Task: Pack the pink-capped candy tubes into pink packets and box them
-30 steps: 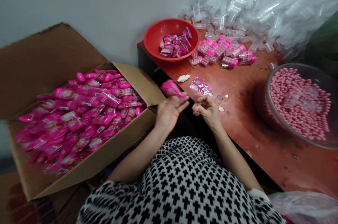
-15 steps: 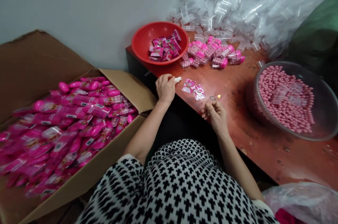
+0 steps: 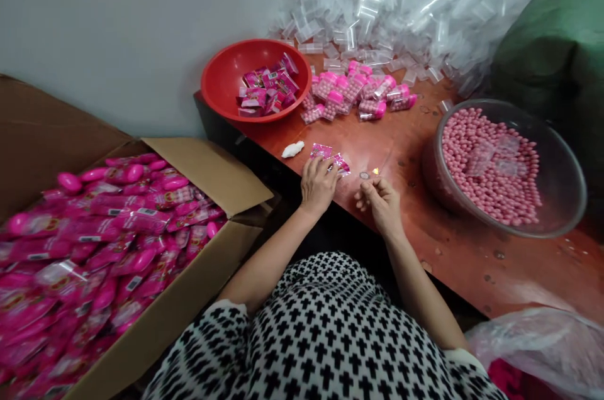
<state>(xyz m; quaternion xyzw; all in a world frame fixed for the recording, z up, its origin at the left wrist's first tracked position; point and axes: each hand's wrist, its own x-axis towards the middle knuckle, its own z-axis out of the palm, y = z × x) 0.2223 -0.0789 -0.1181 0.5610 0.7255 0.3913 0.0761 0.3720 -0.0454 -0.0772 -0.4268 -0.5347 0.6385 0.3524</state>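
Note:
Two small shiny pink wrappers (image 3: 321, 150) lie near the front edge of the reddish table (image 3: 401, 151). My left hand (image 3: 319, 186) rests over their near side, fingers spread and touching the right one. Just left of the wrappers sits a crumpled white wad (image 3: 293, 149), touched by neither hand. My right hand (image 3: 379, 199) hovers at the table edge, thumb and fingers pinched together; whatever may be between them is too small to make out. A small yellowish scrap (image 3: 375, 170) lies just beyond its fingertips.
A red bowl (image 3: 212, 82) holds pink packets. Beside it are pink-capped bead bottles (image 3: 353, 87) before a heap of clear tubes (image 3: 368, 4). At right stands a basin (image 3: 564, 211) of pink beads. An open carton (image 3: 207, 170) at left holds pink packages; a plastic bag (image 3: 542, 337) is lower right.
My left hand has let go of the white wad, leaving it on the table, and moved right onto the wrappers. My right hand stays pinched near the table edge. The view has shifted slightly.

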